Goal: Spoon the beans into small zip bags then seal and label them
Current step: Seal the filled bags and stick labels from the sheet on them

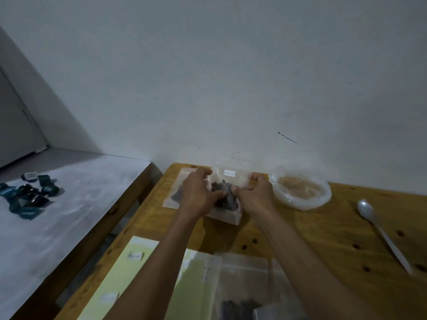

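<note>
At the centre of the frame both hands grasp a small clear zip bag (227, 181) of dark beans (222, 186): the left hand (198, 195) has its fingers curled round the bag's left side, and the right hand (255, 195) pinches its right side. A white label (229, 173) shows near the bag's top. Right of it a clear plastic bowl (301, 191) sits on the wooden table (323, 227), with a white plastic spoon (381, 232) lying further right. More clear bags (242, 280) and a pale yellow sheet (129, 269) lie at the lower centre.
</note>
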`<state>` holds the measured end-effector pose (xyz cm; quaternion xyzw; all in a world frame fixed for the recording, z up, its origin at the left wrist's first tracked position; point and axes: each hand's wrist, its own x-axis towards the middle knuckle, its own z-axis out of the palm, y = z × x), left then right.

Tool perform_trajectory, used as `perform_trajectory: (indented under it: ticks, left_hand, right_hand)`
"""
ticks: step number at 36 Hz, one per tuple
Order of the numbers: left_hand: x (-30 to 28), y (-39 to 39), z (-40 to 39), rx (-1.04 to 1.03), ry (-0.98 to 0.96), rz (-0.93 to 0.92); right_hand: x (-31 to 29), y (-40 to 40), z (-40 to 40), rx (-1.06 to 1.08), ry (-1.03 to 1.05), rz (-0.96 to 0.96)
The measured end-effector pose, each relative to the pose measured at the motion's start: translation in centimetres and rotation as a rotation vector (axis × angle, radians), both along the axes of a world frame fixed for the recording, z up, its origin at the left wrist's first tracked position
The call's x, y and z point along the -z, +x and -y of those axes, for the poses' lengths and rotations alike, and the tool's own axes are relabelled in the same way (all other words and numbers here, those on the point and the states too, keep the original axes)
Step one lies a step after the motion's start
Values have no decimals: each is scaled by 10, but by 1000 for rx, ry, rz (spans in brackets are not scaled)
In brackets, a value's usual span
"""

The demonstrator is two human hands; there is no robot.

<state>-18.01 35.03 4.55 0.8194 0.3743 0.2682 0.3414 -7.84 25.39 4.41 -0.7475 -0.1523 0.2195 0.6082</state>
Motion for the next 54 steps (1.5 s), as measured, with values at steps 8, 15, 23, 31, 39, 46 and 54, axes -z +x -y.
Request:
perform_trajectory:
  ticks: [8, 15, 23, 31, 39, 46, 54]
  left_hand:
    - [18, 20, -6, 11, 83, -171]
    - [22, 20, -2, 32, 83, -214]
    - [18, 13, 6, 48, 109, -211]
    - [-1, -9, 34, 44, 133, -146]
    - [-15, -46, 78, 122, 199, -49]
    - [-9, -80, 138, 246, 132, -172]
    - [0, -94, 183, 339, 123, -517]
  right_hand:
    - [19, 12, -22, -5, -319, 242]
    - [25, 10, -26, -47, -467, 368]
    - [15, 0, -13, -82, -495, 464]
    - [-5, -10, 17, -115, -419, 512]
    - [-30, -26, 93, -162, -335, 541]
    - [-27, -44, 186, -182, -438, 508]
    - [-5, -63, 225, -318, -666, 449]
